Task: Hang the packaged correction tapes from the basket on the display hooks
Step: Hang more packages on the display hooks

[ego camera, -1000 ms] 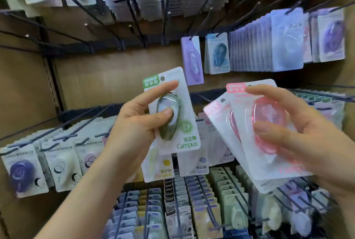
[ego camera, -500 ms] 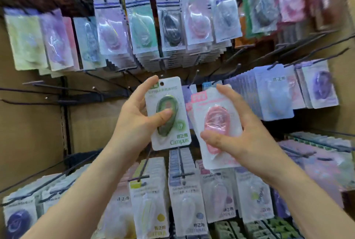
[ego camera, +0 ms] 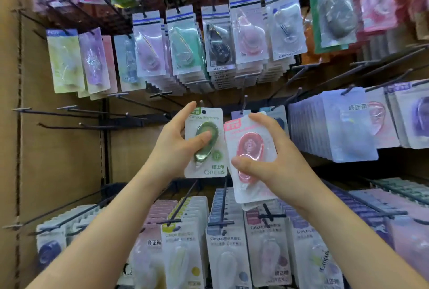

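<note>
– Well, what has the left hand (ego camera: 171, 147) got?
– A green correction tape pack (ego camera: 205, 142), held upright. The thumb presses on the clear bubble at the front, and the fingers are curled round the card's left edge and back.
– And the right hand (ego camera: 271, 161)?
– It grips a pink correction tape pack (ego camera: 249, 156), tilted a little to the left. The thumb lies across the lower front and the fingers wrap over the top right corner. A second card edge shows just under the pink one, so the hand may hold more than one; I cannot tell how many.
– Do the two packs touch?
– Their inner edges meet, or very nearly. The green one sits slightly higher.
– Where are they against the display?
– Both are raised in front of the middle row, before the brown back panel (ego camera: 58, 149). The hole at the top of the green card is just below the tip of a bare hook (ego camera: 201, 102), but it is not threaded on it.
– What hangs around them?
– Several empty hooks (ego camera: 69, 112) jut out to the left. A thick stack of pale packs (ego camera: 343, 123) fills the hooks to the right, long clear packs (ego camera: 218, 40) hang above, and white packs (ego camera: 222, 249) crowd the row beneath the forearms.
</note>
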{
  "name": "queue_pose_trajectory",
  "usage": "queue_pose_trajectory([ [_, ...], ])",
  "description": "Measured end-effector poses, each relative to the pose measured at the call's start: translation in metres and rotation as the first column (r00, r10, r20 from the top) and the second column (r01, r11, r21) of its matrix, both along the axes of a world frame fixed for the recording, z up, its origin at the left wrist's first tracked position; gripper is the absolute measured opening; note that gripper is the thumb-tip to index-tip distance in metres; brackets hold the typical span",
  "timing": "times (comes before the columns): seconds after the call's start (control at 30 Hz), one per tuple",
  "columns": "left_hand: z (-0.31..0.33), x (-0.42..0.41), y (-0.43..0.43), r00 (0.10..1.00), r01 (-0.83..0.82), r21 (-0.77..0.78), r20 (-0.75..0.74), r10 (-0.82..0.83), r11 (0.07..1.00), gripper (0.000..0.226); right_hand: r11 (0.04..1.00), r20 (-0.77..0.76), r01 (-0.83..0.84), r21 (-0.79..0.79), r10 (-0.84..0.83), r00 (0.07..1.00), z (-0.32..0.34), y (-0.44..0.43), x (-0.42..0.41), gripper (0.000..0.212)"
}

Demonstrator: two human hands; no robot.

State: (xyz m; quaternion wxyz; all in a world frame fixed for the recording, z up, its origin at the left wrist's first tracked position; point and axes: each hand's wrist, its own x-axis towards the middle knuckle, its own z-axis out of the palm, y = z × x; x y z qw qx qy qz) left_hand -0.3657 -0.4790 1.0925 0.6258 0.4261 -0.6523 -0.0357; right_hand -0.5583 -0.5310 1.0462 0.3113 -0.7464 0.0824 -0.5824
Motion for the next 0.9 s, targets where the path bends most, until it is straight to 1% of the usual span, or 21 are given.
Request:
queue_pose_trajectory([
  [0.17,-0.016,0.004,0.010,0.998,0.051,-0.022,0.027,-0.051,0.998,0.071,0.999,0.017,-0.030,0.011,0.030,0.999,-0.002,-0.005,-0.004,0.070],
  [0.3,-0.010,0.009,0.004,0.998,0.053,-0.063,0.019,-0.052,0.997,0.071,0.998,0.014,-0.069,-0.011,0.070,0.997,-0.002,-0.005,0.003,0.070],
  [0.4,-0.006,0.016,-0.002,0.998,0.058,-0.061,0.009,-0.057,0.996,0.070,0.999,0.007,-0.044,-0.025,0.044,0.999,-0.001,-0.005,0.011,0.070],
  [0.53,-0.003,0.025,-0.007,0.990,0.133,-0.035,0.049,-0.131,0.991,0.072,1.000,0.023,-0.018,-0.012,0.018,1.000,-0.001,-0.005,0.015,0.071],
  [0.7,0.002,0.031,-0.011,0.979,0.193,-0.059,0.081,-0.188,0.979,0.070,0.999,0.000,0.048,-0.019,-0.048,0.999,0.003,0.001,0.015,0.070],
  [0.8,0.006,0.034,-0.015,0.970,0.242,-0.070,0.054,-0.239,0.968,0.073,0.999,-0.021,0.041,-0.007,-0.041,0.999,0.006,0.005,0.015,0.069],
  [0.9,0.011,0.033,-0.020,0.972,0.232,-0.067,0.048,-0.229,0.970,0.075,0.998,-0.049,0.059,-0.025,-0.060,0.997,0.010,0.009,0.013,0.063],
])
